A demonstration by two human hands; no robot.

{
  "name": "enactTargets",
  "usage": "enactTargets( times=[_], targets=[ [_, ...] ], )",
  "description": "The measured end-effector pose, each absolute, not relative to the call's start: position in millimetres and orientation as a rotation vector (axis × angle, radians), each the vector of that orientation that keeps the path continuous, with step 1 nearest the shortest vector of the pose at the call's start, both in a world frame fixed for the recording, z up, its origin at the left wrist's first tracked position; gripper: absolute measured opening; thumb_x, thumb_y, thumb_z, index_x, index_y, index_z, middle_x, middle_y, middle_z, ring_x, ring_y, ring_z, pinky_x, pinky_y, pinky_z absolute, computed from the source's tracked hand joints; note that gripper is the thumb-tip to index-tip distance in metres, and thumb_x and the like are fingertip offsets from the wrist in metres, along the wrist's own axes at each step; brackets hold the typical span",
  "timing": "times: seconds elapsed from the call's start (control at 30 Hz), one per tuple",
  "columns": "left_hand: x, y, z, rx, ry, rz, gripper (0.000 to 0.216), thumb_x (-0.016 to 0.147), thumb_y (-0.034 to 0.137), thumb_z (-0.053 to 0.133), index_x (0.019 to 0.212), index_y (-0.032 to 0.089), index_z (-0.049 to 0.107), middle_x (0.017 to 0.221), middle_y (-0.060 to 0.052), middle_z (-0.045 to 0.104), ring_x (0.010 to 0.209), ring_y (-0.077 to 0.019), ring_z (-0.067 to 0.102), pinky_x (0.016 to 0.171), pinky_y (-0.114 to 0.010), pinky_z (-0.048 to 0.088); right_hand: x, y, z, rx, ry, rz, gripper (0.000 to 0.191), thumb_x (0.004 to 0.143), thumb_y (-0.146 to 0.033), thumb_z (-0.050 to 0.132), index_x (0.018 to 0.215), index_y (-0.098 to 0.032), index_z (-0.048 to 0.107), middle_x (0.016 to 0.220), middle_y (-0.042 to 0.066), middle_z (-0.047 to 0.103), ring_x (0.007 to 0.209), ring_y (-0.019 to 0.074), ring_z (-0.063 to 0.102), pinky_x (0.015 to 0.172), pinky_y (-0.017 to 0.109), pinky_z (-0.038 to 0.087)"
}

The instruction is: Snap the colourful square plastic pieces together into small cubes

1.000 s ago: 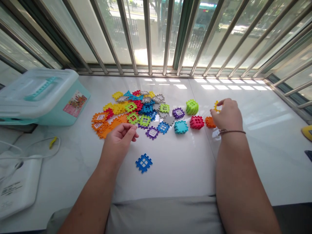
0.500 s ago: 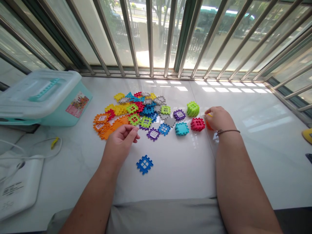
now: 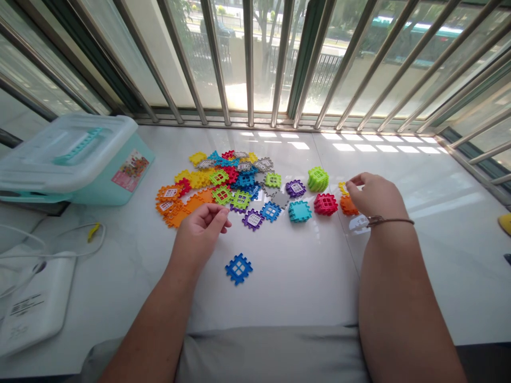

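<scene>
My left hand [image 3: 203, 230] rests on the white table [image 3: 287, 276] with its fingers curled in and nothing showing in them, just in front of a spread of flat coloured tiles [image 3: 223, 183]. A single blue tile [image 3: 238, 268] lies nearer to me. My right hand [image 3: 375, 197] is curled at the right end of a row of built cubes: green [image 3: 318, 179], teal [image 3: 299, 211], red [image 3: 325, 204] and orange [image 3: 347, 206]. Its fingertips pinch a small yellow tile [image 3: 342, 187] just above the orange cube.
A pale teal lidded storage box [image 3: 75, 159] stands at the left. A white device [image 3: 32, 306] with a cable [image 3: 91, 234] lies at the near left. Metal window bars [image 3: 247, 64] close off the far edge. A yellow object [image 3: 506, 223] shows at the right edge.
My right hand brought the yellow tile down from above the table to beside the orange cube, then shifted slightly right. My left hand stayed where it was.
</scene>
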State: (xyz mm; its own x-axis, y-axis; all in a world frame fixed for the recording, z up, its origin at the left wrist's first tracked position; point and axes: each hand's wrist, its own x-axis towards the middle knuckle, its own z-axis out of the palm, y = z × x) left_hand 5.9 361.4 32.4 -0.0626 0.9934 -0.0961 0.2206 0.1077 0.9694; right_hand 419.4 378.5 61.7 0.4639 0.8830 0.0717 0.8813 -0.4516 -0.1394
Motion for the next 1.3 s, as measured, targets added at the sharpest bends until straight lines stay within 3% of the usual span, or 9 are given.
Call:
enactTargets(
  times=[0.17,0.27,0.53,0.93,1.13,1.3],
  targets=[
    [6,362,31,1.265,1.464,1.055,0.031,0.088,0.051,0.075,0.093,0.021,0.073,0.078,-0.002,0.074,0.069,-0.0152,0.066,0.067,-0.025,0.053,410,373,61,-2.761,-1.539,0.14,0.064,0.089,-0.067,0.064,0.13,-0.018,0.067,0.124,0.021,0.069,0.098,0.0325,0.069,0.079,0.041,0.053],
    [5,362,31,1.258,1.463,1.055,0.031,0.088,0.052,0.076,0.093,0.021,0.073,0.078,-0.002,0.073,0.07,-0.0149,0.066,0.067,-0.025,0.053,407,375,56,-2.873,-1.5,0.208,0.072,0.083,-0.067,0.069,0.133,-0.016,0.063,0.124,0.022,0.068,0.097,0.0332,0.07,0.076,0.04,0.054],
    [7,362,32,1.268,1.453,1.056,0.029,0.089,0.049,0.076,0.092,0.021,0.073,0.078,-0.001,0.073,0.069,-0.0143,0.066,0.067,-0.025,0.053,413,379,49,-2.928,-1.556,0.299,0.051,0.075,-0.042,0.072,0.12,-0.019,0.068,0.105,0.015,0.072,0.087,0.0308,0.071,0.068,0.037,0.051],
    [5,362,29,1.321,1.454,1.05,0.029,0.091,0.049,0.073,0.095,0.021,0.074,0.078,-0.002,0.074,0.072,-0.0161,0.07,0.069,-0.026,0.057,416,380,54,-2.95,-1.539,0.486,0.031,0.075,-0.039,0.073,0.099,-0.02,0.073,0.088,0.012,0.076,0.077,0.0275,0.07,0.066,0.035,0.048],
    [2,361,29,1.651,1.682,1.018,0.026,0.095,0.048,0.068,0.095,0.023,0.074,0.089,-0.003,0.077,0.082,-0.0203,0.073,0.078,-0.032,0.058,411,375,60,-2.95,-1.505,0.46,0.04,0.081,-0.047,0.073,0.108,-0.018,0.072,0.095,0.015,0.074,0.082,0.0291,0.069,0.07,0.038,0.049],
    [-6,369,20,2.094,1.708,1.031,0.025,0.098,0.045,0.061,0.104,0.023,0.071,0.118,-0.009,0.073,0.119,-0.0292,0.067,0.113,-0.048,0.05,401,365,77,-2.898,-1.406,0.149,0.046,0.087,-0.059,0.069,0.112,-0.021,0.068,0.11,0.018,0.068,0.09,0.0307,0.067,0.074,0.04,0.049]
  ],
)
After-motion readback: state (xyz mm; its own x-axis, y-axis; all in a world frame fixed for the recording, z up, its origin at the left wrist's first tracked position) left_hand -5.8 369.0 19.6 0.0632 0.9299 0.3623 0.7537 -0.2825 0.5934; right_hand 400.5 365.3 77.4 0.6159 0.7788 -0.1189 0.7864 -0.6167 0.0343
